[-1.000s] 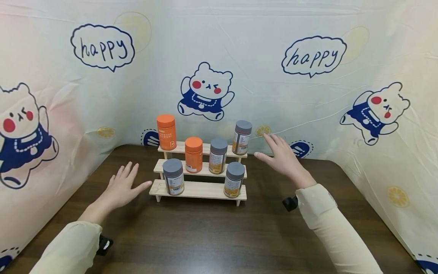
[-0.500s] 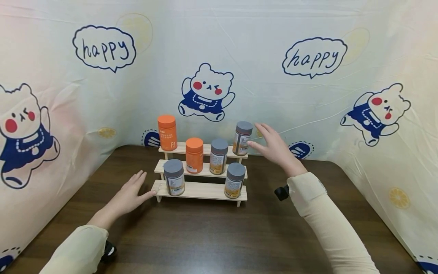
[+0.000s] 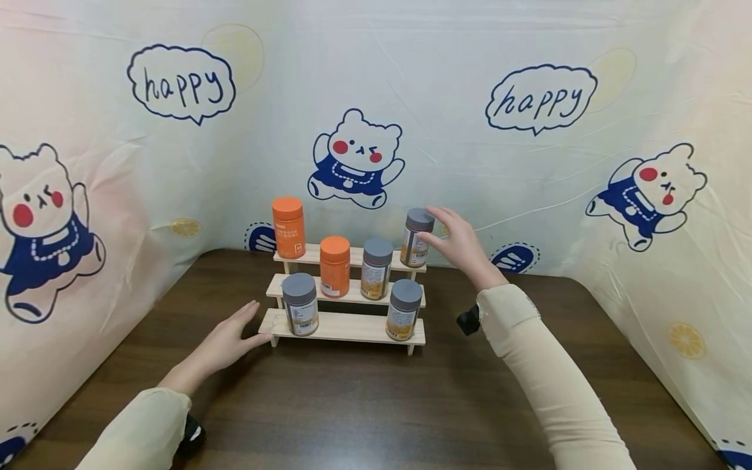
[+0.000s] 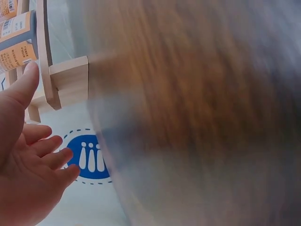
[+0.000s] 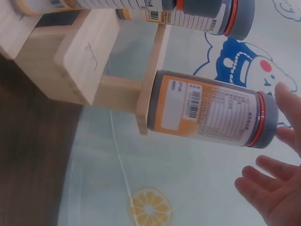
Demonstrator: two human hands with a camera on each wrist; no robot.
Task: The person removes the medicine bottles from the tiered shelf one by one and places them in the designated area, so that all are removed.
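Note:
A three-step wooden rack (image 3: 352, 326) bears several jars. My right hand (image 3: 461, 247) reaches to the grey-lidded jar (image 3: 416, 251) at the right end of the top step. Its fingers are spread around the lid side, the thumb in front, not curled round it; in the right wrist view this jar (image 5: 202, 110) stands with the fingertips (image 5: 256, 172) close by its lid. My left hand (image 3: 226, 343) is held with extended fingers beside the left end of the bottom step, its thumb tip right at the step's edge. Nothing is in the left hand.
An orange jar (image 3: 289, 228) stands at the top step's left end. The middle step bears another orange jar (image 3: 335, 267) and a grey-lidded one (image 3: 375, 269). Two more grey-lidded jars, left (image 3: 301, 305) and right (image 3: 403, 311), stand on the bottom step. Behind hangs a printed cloth (image 3: 446, 130).
My right hand has moved left to the top-right jar, its fingers coming up to the lid. My left hand has shifted right and nearer, toward the bottom step's left end. The jars have stayed put.

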